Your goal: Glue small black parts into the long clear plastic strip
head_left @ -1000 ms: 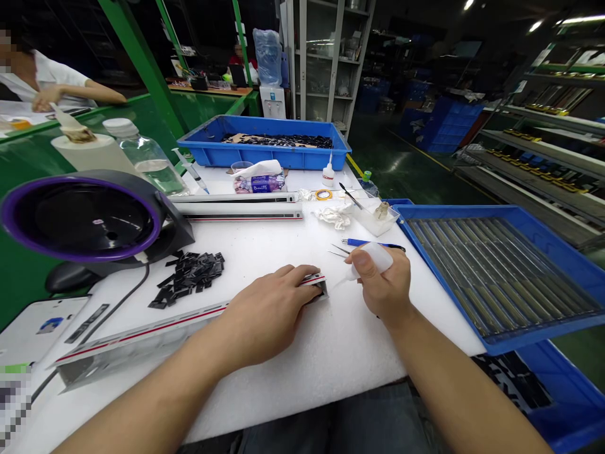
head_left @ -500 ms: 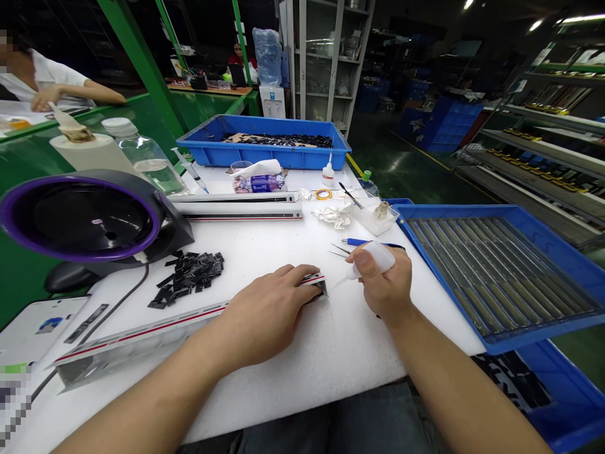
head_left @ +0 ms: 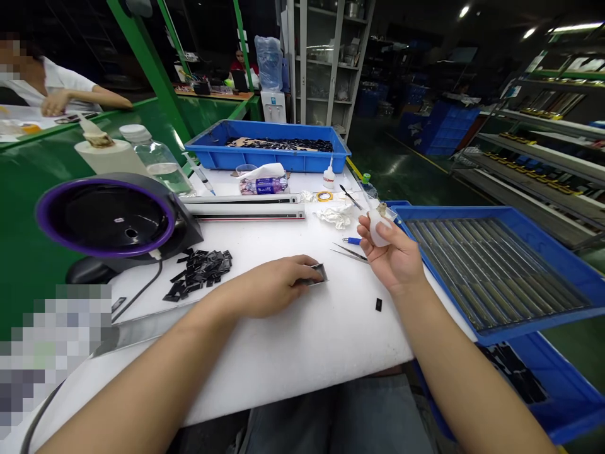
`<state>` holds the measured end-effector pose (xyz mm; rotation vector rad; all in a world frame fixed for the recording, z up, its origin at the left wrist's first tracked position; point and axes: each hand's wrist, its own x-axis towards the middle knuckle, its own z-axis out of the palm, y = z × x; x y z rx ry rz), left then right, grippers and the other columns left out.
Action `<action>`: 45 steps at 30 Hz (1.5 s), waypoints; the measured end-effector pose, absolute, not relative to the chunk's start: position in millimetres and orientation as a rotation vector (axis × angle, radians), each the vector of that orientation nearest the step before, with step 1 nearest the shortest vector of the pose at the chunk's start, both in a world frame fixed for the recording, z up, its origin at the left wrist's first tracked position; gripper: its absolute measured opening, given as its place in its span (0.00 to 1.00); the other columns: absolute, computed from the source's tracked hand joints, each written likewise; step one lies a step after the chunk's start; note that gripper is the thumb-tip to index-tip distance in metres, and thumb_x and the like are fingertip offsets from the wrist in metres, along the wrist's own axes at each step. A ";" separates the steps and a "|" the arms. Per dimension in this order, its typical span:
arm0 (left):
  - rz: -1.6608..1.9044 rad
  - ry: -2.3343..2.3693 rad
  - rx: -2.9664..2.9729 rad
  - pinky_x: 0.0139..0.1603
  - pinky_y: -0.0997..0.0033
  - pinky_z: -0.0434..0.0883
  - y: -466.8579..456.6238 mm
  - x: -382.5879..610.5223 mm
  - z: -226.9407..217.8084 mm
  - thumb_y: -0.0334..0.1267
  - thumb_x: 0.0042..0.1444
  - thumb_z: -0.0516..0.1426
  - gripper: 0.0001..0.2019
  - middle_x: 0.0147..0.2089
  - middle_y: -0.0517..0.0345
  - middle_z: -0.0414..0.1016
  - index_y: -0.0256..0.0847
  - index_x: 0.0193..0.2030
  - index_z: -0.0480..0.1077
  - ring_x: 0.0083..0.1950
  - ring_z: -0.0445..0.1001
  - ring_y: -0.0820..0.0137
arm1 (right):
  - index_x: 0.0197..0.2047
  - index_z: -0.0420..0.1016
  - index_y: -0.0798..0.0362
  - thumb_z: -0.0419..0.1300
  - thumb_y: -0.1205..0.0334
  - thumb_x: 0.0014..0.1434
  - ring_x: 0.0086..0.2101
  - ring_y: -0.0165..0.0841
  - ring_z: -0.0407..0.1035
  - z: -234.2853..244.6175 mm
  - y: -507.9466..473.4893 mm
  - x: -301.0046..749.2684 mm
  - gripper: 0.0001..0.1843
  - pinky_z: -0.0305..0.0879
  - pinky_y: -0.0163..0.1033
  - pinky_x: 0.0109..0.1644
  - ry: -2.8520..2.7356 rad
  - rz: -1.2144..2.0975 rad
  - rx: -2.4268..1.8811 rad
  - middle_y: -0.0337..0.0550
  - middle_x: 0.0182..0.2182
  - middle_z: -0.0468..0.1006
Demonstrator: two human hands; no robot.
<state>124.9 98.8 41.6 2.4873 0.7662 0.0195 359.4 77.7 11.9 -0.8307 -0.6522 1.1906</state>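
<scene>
My left hand [head_left: 276, 289] grips the right end of a long grey metal channel [head_left: 142, 329], which lies across the white table under my forearm. The hollow end of the channel faces to the right, beyond my fingertips. In my right hand [head_left: 397, 255] is a small white squeeze bottle [head_left: 378, 228], held upright with its thin tip pointing up. Tweezers [head_left: 348, 252] and a blue pen [head_left: 351, 241] lie just left of that hand. A small black rectangular piece [head_left: 379, 305] rests on the table below it. Behind my left forearm is a pile of similar black pieces [head_left: 203, 272].
A purple-rimmed fan [head_left: 106, 217] stands at the left. Two finished-looking strips [head_left: 246, 214] lie behind the pile. Farther back are a blue bin [head_left: 269, 161] and a dropper bottle [head_left: 328, 173]. A blue tray [head_left: 515, 211] with long clear strips borders the table's right side.
My right hand has lifted the squeeze bottle away from the channel's end and turned its tip upward. The channel has been rolled, so its red-striped face no longer shows.
</scene>
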 end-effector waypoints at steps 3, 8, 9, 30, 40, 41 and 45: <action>0.036 0.757 2.522 0.60 0.67 0.66 95.7 123.9 38.9 0.31 0.59 0.49 0.20 0.63 0.57 0.66 0.47 0.55 0.71 0.60 0.69 0.65 | 0.43 0.73 0.48 0.71 0.58 0.43 0.43 0.34 0.74 6.0 80.9 356.5 0.23 0.73 0.36 0.42 -0.712 1.150 -0.871 0.40 0.42 0.79; 0.095 0.868 2.671 0.57 0.59 0.69 76.5 121.3 32.3 0.31 0.60 0.48 0.20 0.64 0.58 0.65 0.51 0.55 0.70 0.60 0.67 0.61 | 0.48 0.75 0.52 0.67 0.48 0.51 0.44 0.39 0.70 -6.1 79.2 348.6 0.25 0.67 0.48 0.49 -1.180 0.630 -1.313 0.47 0.46 0.77; 0.098 0.868 2.687 0.56 0.58 0.69 73.9 120.6 31.5 0.32 0.60 0.48 0.20 0.65 0.59 0.65 0.52 0.56 0.70 0.60 0.67 0.61 | 0.48 0.75 0.53 0.65 0.47 0.52 0.42 0.39 0.71 -7.9 77.4 346.0 0.24 0.67 0.49 0.49 -1.287 0.545 -1.402 0.48 0.45 0.77; 0.127 0.852 2.678 0.55 0.57 0.69 70.9 115.3 29.6 0.33 0.58 0.48 0.20 0.64 0.59 0.65 0.51 0.55 0.69 0.58 0.68 0.60 | 0.45 0.75 0.52 0.62 0.55 0.55 0.36 0.35 0.69 -7.5 61.2 361.4 0.16 0.68 0.42 0.42 -1.401 0.120 -1.229 0.43 0.36 0.72; 0.172 0.823 2.655 0.56 0.55 0.68 80.5 115.8 26.4 0.31 0.56 0.47 0.21 0.63 0.61 0.66 0.53 0.52 0.71 0.59 0.68 0.59 | 0.44 0.75 0.57 0.64 0.49 0.46 0.23 0.30 0.62 21.8 93.7 452.5 0.25 0.60 0.37 0.29 -1.144 0.190 -1.631 0.34 0.21 0.66; 0.170 0.824 2.657 0.55 0.55 0.69 80.0 116.1 27.0 0.31 0.56 0.47 0.21 0.63 0.61 0.66 0.53 0.52 0.71 0.59 0.68 0.59 | 0.42 0.77 0.57 0.65 0.49 0.45 0.23 0.31 0.63 23.8 102.7 453.2 0.25 0.60 0.37 0.30 -1.184 0.210 -1.663 0.35 0.21 0.68; 0.170 0.836 2.661 0.55 0.55 0.69 78.7 116.7 27.7 0.30 0.56 0.47 0.21 0.62 0.60 0.66 0.52 0.51 0.71 0.59 0.68 0.59 | 0.37 0.80 0.56 0.66 0.50 0.43 0.26 0.33 0.66 29.7 136.6 446.7 0.21 0.59 0.38 0.32 -1.309 0.240 -1.723 0.39 0.23 0.74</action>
